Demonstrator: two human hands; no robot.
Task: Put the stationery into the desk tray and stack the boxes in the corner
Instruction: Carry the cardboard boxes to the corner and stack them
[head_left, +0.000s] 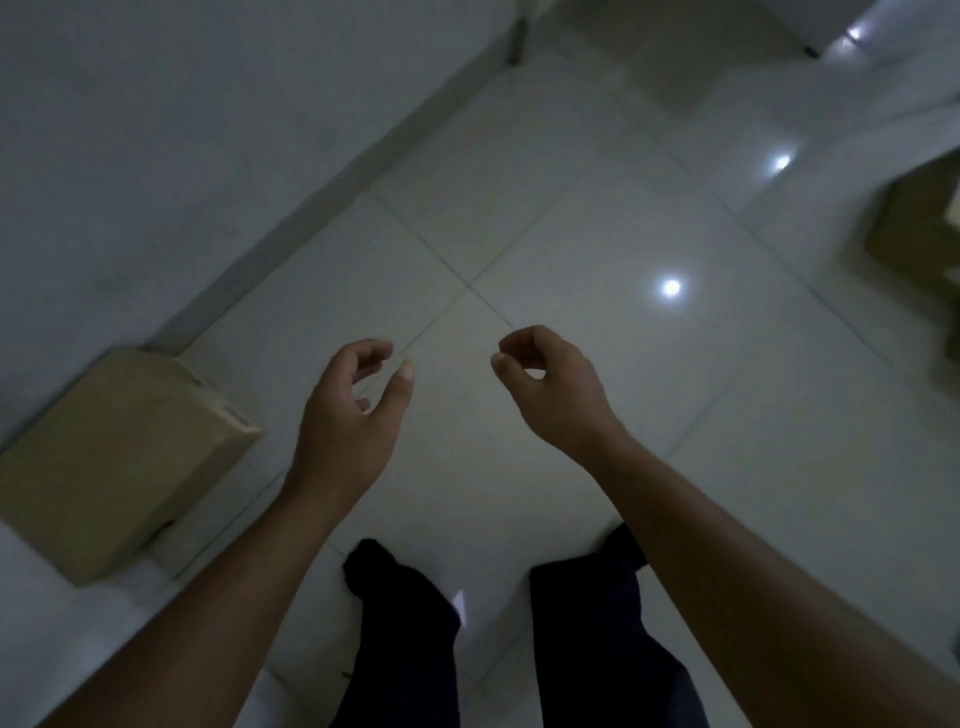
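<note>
box: flat tan cardboard box (119, 457) on white tiled floor (571, 234), right by the wall (156, 130), left of me | hands: left hand (348, 410), right hand (550, 384) both loosely curled, holding zilch | feel: probably light, stiff, smooth-ish; I'd clamp opposite side edges

Left box (119, 457) lies beside the wall (156, 156), well apart from the right box (919, 234).

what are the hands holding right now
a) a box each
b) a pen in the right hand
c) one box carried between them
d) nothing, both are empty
D: the left hand and the right hand hang loosely curled over the tiled floor with nothing in them, while the cardboard box lies apart at the left by the wall.
</note>
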